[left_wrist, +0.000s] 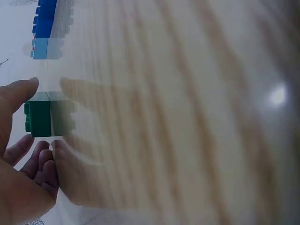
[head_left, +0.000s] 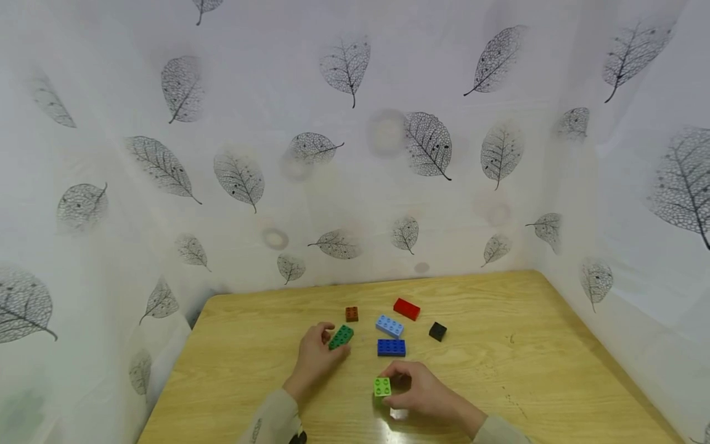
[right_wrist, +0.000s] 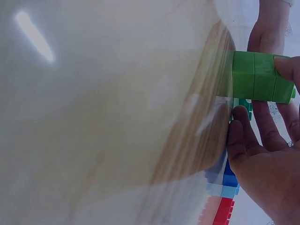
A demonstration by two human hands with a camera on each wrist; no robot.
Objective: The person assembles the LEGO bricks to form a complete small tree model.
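Observation:
My right hand (head_left: 416,388) pinches a short stack of light green toy building bricks (head_left: 382,387), standing upright at the near middle of the table. Seams across the stack (right_wrist: 254,77) show in the right wrist view, with its base at the tabletop. Farther left, my left hand (head_left: 316,354) is spread around a dark green brick (head_left: 341,337) lying studs up. In the left wrist view small gaps separate that brick (left_wrist: 40,118) from the thumb and fingertips. A dark blue brick (head_left: 391,348) lies between and beyond the hands.
Beyond the hands lie a light blue brick (head_left: 389,325), a red brick (head_left: 407,309), a small brown brick (head_left: 352,314) and a small black brick (head_left: 437,331). The glossy wooden table (head_left: 488,308) is surrounded by a leaf-patterned curtain (head_left: 366,185) at the back and sides.

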